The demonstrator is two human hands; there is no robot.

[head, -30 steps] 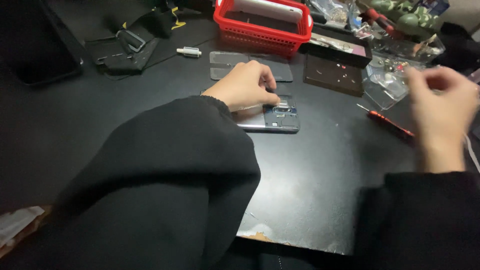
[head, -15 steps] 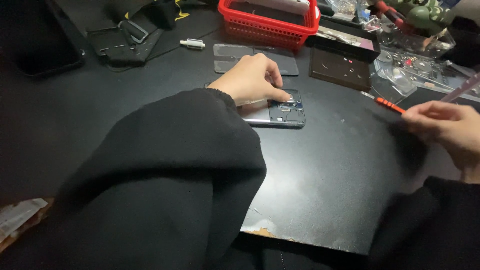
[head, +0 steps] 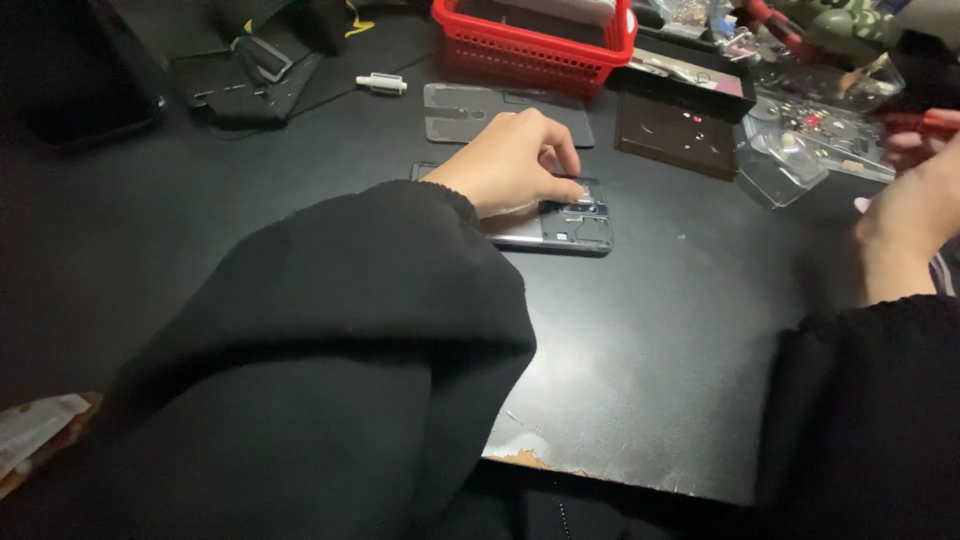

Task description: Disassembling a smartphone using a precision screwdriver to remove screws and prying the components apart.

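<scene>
An opened phone (head: 560, 228) with its back removed lies flat on the black table (head: 680, 330), its circuit parts showing at the right end. My left hand (head: 510, 165) rests on top of it, fingertips pressing near the camera end and pinning it down. At the right edge of view my right hand (head: 905, 210) is raised off the table, its fingers closed on a red-handled screwdriver (head: 925, 123). The tip of the tool is out of sight. Black sleeves cover both of my arms.
A clear back cover (head: 465, 108) lies behind the phone. Further back stand a red basket (head: 530, 50), a dark mat with small screws (head: 675, 135) and clear plastic trays (head: 810, 140). A small white cylinder (head: 382, 84) and black straps (head: 250, 70) sit at the back left. The table's near edge is chipped (head: 520, 450).
My right hand came down to the red-handled screwdriver lying on the table, took hold of it and lifted it up to the right. My left hand stayed on the phone.
</scene>
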